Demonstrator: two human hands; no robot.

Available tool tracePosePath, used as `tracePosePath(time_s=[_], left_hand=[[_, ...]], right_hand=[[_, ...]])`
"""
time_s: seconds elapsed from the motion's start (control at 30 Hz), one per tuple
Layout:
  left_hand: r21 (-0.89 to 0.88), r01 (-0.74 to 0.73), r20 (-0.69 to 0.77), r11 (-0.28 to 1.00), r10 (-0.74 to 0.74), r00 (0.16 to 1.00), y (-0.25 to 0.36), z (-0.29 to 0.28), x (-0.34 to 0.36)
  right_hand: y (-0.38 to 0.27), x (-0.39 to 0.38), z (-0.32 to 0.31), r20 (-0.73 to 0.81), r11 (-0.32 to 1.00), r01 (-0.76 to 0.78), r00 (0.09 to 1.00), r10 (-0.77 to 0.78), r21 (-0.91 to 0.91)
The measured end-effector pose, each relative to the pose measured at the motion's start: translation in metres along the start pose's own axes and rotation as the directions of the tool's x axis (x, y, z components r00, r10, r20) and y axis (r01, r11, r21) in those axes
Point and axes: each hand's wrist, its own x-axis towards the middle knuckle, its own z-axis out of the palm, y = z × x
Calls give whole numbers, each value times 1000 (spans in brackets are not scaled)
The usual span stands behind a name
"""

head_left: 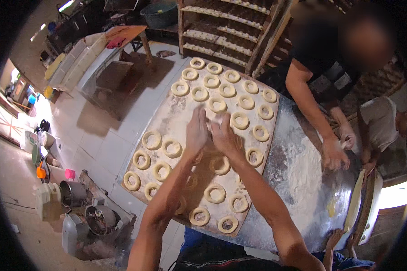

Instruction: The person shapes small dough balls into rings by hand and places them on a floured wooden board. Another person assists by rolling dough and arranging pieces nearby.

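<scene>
My left hand (197, 133) and my right hand (224, 133) are close together above the middle of a floured wooden board (172, 121). The left fingers stretch away from me, and I see nothing held in them. Motion smears the right fingertips, so their grip is unclear. Pale dough rings (217, 105) lie in loose rows on the board, one just beyond my fingertips. More rings, such as this dough ring (215, 193), lie between and beside my forearms, some partly covered by them.
A metal table (287, 140) dusted with flour extends to the right, where a co-worker's hands (337, 151) work. Other people's hands show at its right edge. Behind stands a rack (221, 34) of filled trays. Mixing machines (83, 221) sit lower left; another table (126, 32) stands far left.
</scene>
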Motion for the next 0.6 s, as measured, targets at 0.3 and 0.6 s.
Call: tracePosePath(time_s=[0.3, 0.6], left_hand=[[540, -316, 406, 780, 88, 910, -39, -15, 26], [-213, -501, 515, 839, 532, 672, 88, 152, -167]], right_hand=[[72, -109, -90, -251, 985, 29, 968, 14, 168], [130, -312, -170, -628, 964, -2, 759, 174, 265]])
